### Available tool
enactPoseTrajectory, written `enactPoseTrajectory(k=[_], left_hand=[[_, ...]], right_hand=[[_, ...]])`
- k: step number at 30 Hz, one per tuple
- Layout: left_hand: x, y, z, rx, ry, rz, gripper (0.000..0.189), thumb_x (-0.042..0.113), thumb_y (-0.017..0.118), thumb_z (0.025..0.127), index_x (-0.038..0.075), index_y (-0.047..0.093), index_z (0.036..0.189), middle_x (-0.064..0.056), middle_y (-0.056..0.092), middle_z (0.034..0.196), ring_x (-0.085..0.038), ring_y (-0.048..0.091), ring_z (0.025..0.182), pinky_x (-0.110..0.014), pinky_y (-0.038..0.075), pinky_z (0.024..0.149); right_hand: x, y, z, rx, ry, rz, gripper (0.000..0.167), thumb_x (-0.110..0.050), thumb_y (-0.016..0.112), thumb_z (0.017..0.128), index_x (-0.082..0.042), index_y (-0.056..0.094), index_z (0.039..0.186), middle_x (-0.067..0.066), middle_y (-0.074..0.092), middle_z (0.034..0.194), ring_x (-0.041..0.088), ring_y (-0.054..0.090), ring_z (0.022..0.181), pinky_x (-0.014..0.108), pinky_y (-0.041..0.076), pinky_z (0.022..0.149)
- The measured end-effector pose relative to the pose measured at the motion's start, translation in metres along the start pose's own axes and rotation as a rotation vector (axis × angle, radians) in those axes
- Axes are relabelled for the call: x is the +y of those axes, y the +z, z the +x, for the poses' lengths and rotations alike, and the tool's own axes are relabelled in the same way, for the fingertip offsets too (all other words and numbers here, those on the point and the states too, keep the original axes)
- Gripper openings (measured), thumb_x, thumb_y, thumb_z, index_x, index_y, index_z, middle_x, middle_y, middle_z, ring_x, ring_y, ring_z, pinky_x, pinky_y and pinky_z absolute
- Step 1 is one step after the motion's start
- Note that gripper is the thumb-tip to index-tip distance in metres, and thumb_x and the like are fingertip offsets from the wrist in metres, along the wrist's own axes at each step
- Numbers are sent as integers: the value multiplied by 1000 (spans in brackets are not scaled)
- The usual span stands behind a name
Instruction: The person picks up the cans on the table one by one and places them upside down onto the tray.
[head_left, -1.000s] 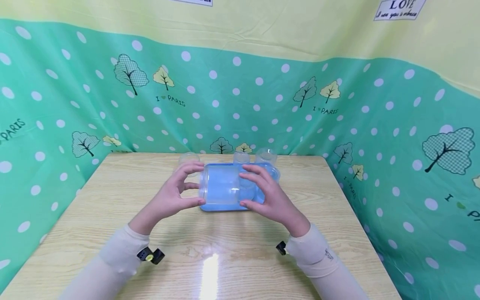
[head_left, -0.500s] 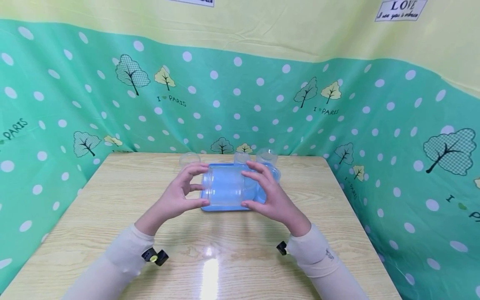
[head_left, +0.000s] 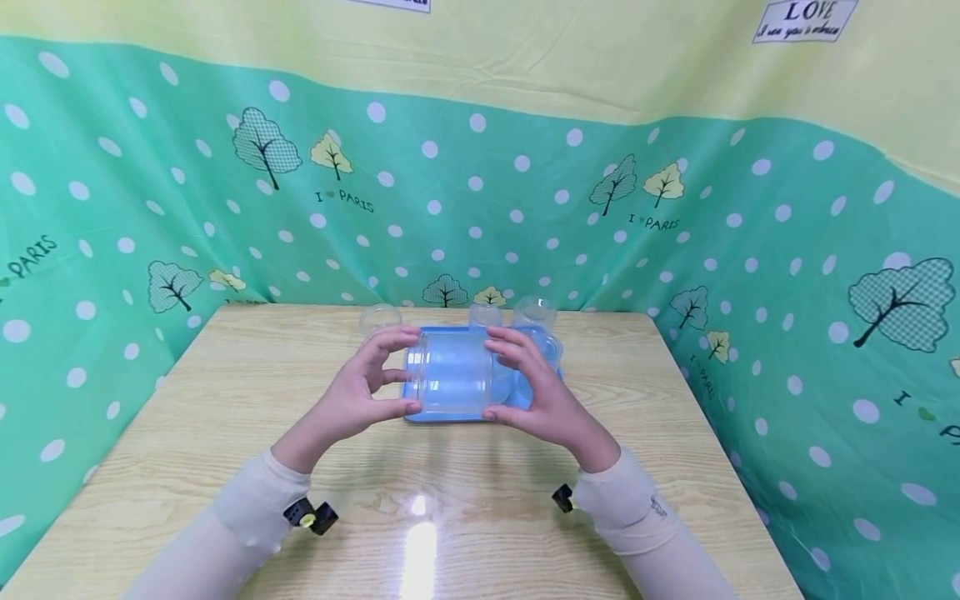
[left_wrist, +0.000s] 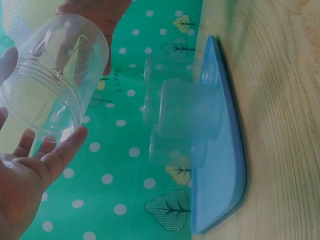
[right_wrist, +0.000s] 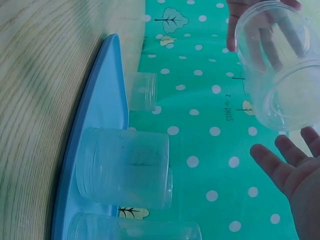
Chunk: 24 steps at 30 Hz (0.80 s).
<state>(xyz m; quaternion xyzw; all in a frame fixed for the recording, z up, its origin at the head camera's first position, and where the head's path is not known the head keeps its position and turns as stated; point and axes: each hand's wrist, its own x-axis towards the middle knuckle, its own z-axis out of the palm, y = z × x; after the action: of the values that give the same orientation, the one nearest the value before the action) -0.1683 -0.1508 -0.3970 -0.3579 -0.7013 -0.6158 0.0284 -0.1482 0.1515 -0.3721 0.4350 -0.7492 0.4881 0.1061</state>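
Note:
A clear plastic jar (head_left: 456,375) lies sideways in the air between my two hands, over the blue tray (head_left: 442,419). Its threaded, lidless mouth points left, and nothing shows inside it. My left hand (head_left: 347,398) grips the mouth end, thumb below and fingers above. My right hand (head_left: 549,402) holds the base end in the same way. In the left wrist view the jar (left_wrist: 95,70) is tilted, its screw rim near the left fingers. Through the jar wall (right_wrist: 270,95) in the right wrist view, the left fingers are visible.
Several clear jars stand mouth down on or beside the tray, among them a wide one (right_wrist: 125,165) and another (right_wrist: 135,227). A further jar (head_left: 380,317) stands behind the tray's left end. A patterned curtain (head_left: 480,208) closes off the wooden table's (head_left: 360,517) back.
My left hand and the jar have shifted slightly to the right. The right hand stays nearly where it was, and both hands keep their hold.

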Motion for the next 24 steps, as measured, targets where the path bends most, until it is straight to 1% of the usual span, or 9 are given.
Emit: enactPoseTrajectory(k=[4, 8, 9, 12, 16, 19, 21, 24], left_hand=[[0, 1, 0, 3, 9, -12, 82, -14, 83, 76, 3, 43, 146, -8, 37, 158, -22, 42, 142, -36, 58, 101], [1, 2, 0, 6, 15, -33, 83, -15, 83, 75, 2, 43, 145, -16, 35, 158, -24, 41, 142, -40, 58, 101], [1, 2, 0, 7, 15, -38, 83, -15, 83, 75, 2, 43, 145, -18, 34, 157, -24, 41, 143, -40, 58, 101], [1, 3, 0, 12, 15, -46, 83, -15, 83, 74, 3, 43, 145, -19, 33, 157, -25, 41, 143, -41, 58, 101], [0, 2, 1, 15, 9, -55, 83, -15, 83, 74, 4, 44, 145, -12, 36, 157, -27, 40, 144, -42, 58, 101], [-1, 2, 0, 16, 9, -62, 83, -16, 83, 74, 3, 43, 145, -10, 36, 157, -28, 40, 144, -43, 58, 101], [-1, 2, 0, 16, 10, -67, 83, -16, 83, 74, 3, 43, 145, -12, 36, 157, -27, 40, 144, -43, 58, 101], [-2, 2, -1, 17, 15, -80, 82, -16, 82, 74, 1, 43, 145, -18, 35, 157, -26, 41, 143, -42, 58, 101]], right_hand=[[1, 1, 1, -4, -25, 33, 86, 10, 85, 75, 3, 40, 148, 30, 29, 157, 30, 40, 143, 65, 42, 111], [4, 2, 2, -6, -44, 72, 87, 15, 84, 74, 6, 38, 147, 33, 27, 157, 29, 35, 147, 67, 44, 108], [5, 2, 2, -7, -46, 80, 88, 16, 83, 73, 8, 37, 147, 33, 26, 158, 29, 34, 148, 66, 44, 108], [7, 3, 3, -10, -48, 96, 88, 17, 83, 72, 11, 35, 146, 32, 25, 158, 29, 32, 149, 62, 47, 108], [8, 4, 3, -13, -42, 111, 89, 17, 83, 72, 10, 34, 146, 31, 24, 160, 27, 31, 149, 56, 50, 108], [9, 4, 3, -16, -32, 131, 90, 17, 83, 73, 9, 34, 147, 30, 23, 160, 26, 31, 149, 54, 51, 107], [9, 5, 3, -17, -23, 144, 89, 17, 83, 73, 10, 33, 147, 29, 23, 161, 26, 31, 149, 53, 51, 107], [9, 5, 3, -17, -11, 164, 89, 17, 83, 72, 12, 33, 146, 29, 22, 161, 25, 32, 149, 53, 51, 107]])
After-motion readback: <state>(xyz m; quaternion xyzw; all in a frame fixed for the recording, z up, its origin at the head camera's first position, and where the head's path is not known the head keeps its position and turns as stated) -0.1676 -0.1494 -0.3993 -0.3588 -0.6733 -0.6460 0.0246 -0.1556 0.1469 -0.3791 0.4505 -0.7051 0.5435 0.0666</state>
